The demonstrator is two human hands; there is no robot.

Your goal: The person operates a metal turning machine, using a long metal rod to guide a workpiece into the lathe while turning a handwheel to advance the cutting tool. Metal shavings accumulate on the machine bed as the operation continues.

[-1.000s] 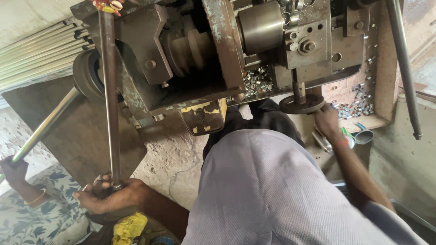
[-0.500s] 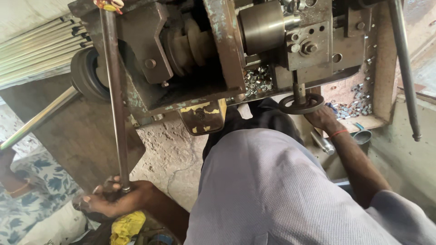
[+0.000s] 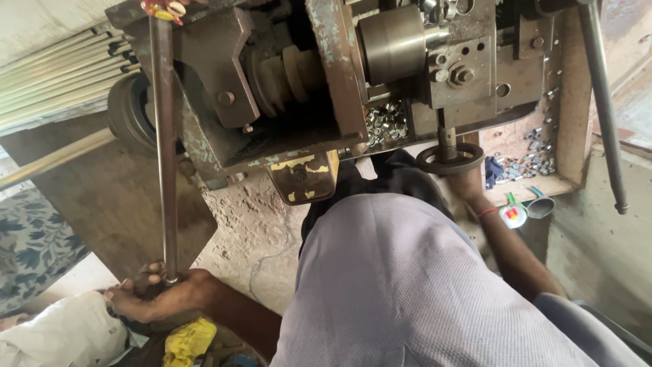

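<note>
Though partly hidden, hands (image 3: 153, 299) on rod (image 3: 165, 156)

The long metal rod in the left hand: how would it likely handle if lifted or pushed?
The rod looks like solid steel, so probably stiff and heavy for its thinness. It is round and smooth, so apt to roll if laid flat. The left hand grips only its lower end, so it may feel top-heavy.

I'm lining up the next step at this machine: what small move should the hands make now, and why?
Probably turn the small handwheel a little: the right hand grips it from below, while the left hand holds the long lever rod at its lower end, steadying it.
</note>
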